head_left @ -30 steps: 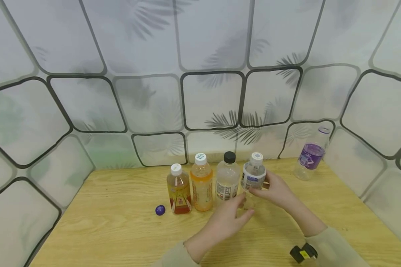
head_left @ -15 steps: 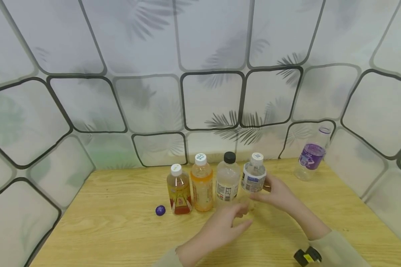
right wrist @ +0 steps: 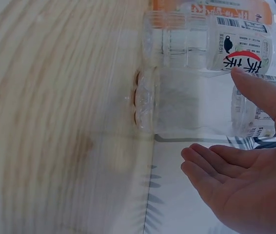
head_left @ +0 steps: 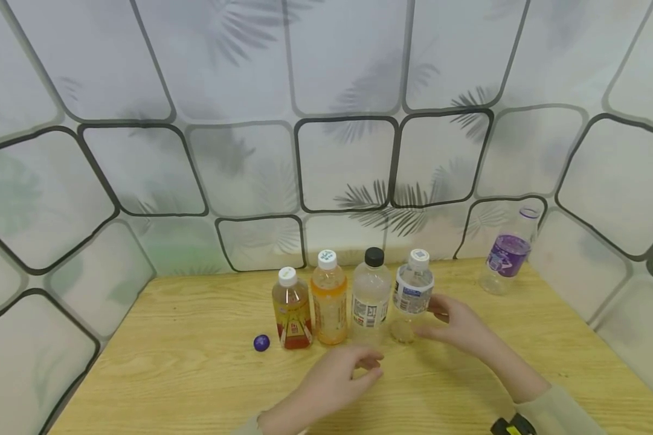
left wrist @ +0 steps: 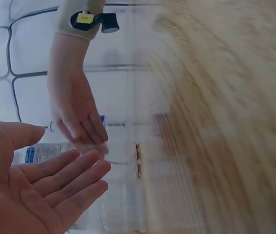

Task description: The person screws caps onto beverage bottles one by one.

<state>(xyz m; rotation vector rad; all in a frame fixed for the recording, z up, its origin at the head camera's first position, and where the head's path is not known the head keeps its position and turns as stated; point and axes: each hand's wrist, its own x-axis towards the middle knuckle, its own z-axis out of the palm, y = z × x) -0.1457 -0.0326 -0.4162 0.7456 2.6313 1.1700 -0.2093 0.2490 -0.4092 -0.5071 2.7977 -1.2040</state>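
Note:
A clear bottle with a white cap and blue-and-white label (head_left: 412, 296) stands upright at the right end of a row of bottles. My right hand (head_left: 459, 329) is beside it; in the right wrist view, that hand's fingers (right wrist: 216, 168) are relaxed, with the thumb apart, around the bottle's side and holding nothing. To its left stands a black-capped bottle (head_left: 369, 302) of pale liquid. In front of the row, my left hand (head_left: 334, 377) hovers over the table with loosely bent fingers and a bare palm (left wrist: 30, 200) in the left wrist view.
Further left are an orange-drink bottle (head_left: 330, 314) and an amber-drink bottle (head_left: 295, 317), both white-capped. A small purple cap (head_left: 261, 342) lies beside them on the wooden table (head_left: 196, 374). An uncapped bottle with a purple label (head_left: 507, 257) stands at the back right, near the patterned wall (head_left: 348, 163).
My left hand has drawn back to the left and toward me, away from the white-capped bottle. My right hand has loosened from that bottle and shifted slightly right and down.

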